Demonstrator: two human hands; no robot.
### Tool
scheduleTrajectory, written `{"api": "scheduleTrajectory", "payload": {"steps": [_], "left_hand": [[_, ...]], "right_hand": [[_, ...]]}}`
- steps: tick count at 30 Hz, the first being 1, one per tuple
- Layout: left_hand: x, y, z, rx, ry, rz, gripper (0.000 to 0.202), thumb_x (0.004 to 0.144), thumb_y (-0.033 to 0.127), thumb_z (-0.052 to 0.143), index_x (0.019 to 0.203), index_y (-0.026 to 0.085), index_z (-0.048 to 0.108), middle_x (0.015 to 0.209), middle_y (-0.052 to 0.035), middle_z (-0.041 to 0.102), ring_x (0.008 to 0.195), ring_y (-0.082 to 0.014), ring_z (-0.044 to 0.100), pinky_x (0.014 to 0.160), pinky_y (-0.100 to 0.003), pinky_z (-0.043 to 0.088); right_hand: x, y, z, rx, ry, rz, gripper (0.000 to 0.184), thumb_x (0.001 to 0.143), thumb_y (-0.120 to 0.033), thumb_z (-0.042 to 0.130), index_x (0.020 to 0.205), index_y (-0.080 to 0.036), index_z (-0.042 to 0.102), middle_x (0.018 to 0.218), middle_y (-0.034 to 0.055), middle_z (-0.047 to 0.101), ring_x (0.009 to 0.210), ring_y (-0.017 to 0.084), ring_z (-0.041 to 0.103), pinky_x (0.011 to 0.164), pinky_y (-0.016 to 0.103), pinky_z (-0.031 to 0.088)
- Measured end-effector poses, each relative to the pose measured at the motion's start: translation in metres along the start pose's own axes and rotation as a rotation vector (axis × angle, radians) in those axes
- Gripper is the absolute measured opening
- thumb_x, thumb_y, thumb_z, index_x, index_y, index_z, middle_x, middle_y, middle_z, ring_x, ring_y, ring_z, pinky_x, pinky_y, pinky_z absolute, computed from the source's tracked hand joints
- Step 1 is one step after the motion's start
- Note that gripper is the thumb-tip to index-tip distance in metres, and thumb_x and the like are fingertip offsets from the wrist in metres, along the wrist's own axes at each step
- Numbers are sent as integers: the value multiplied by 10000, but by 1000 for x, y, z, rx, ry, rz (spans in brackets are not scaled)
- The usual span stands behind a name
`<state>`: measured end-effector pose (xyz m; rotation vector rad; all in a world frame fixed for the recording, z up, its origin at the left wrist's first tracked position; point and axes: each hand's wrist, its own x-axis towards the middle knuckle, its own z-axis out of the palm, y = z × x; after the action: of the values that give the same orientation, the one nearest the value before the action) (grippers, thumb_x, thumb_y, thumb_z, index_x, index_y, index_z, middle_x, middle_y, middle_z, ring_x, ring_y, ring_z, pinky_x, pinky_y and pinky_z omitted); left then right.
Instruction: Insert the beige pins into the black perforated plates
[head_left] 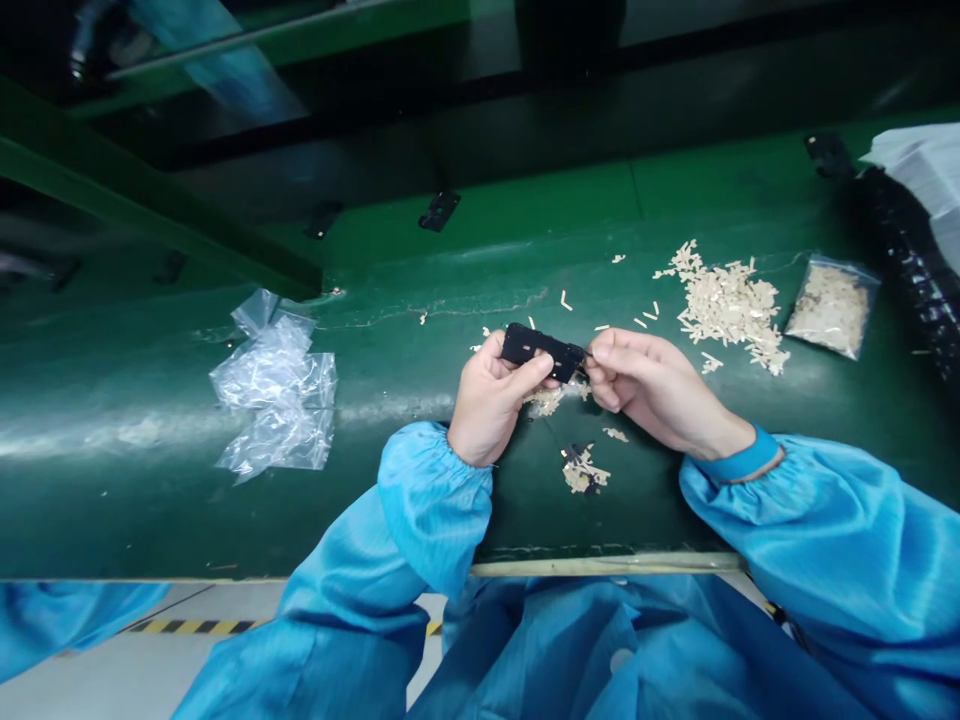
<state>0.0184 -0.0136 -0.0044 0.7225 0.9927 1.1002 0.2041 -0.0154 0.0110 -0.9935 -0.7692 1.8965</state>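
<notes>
My left hand [491,395] grips a flat black plastic part [536,350] with small cut-outs, thumb on its upper face and fingers beneath. At the part's right end, my right hand [645,385] has thumb and index finger pinched together. Whatever lies in that pinch is too small to make out. Below the hands on the green work surface [405,500] lie a few cream strips and a little heap of cream and black scraps [583,470]. A larger pile of small cream pieces [731,310] spreads to the right of my right hand.
A zip bag of cream pieces [832,305] lies right of the pile, near a black wrapped bundle [911,260]. Clear plastic bags [281,390] lie to the left. Further black parts [439,210] rest toward the back. A green metal beam [165,200] crosses the upper left.
</notes>
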Motion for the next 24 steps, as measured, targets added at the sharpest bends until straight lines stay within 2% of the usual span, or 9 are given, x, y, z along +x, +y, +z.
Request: {"api": "scheduleTrajectory", "payload": {"steps": [5,12,18,24], "left_hand": [[0,-1,0,15,-8,-1,403,720,313,896,948,178,593,834,32,675,689,-71,674,679,-186,602],[-2,-1,2,-29,-3,-27,421,707,317,908,929,171,581,815,31,705,656,-67,691,682,-186,612],[-3,-3,3,-30,15,-30,422,706,326,911,937,176,592,810,35,711,648,-65,692,661,-172,612],[-4,-2,6,-113,4,-58,400,712,291,909,953,165,615,820,41,701,668,-56,691,657,-158,617]], "right_hand": [[-1,0,2,4,-3,4,213,841,-298,764,761,-176,608,660,-34,572,505,74,466,501,248,320],[-4,2,4,22,-53,3,213,884,-280,718,746,-179,590,628,-42,538,505,76,443,516,262,284],[-5,3,8,12,-40,-14,220,881,-294,723,749,-186,584,608,-47,532,502,81,438,514,267,269],[-6,10,10,-14,-42,-30,222,909,-312,708,782,-198,567,589,-58,506,515,86,404,531,269,254]]}}
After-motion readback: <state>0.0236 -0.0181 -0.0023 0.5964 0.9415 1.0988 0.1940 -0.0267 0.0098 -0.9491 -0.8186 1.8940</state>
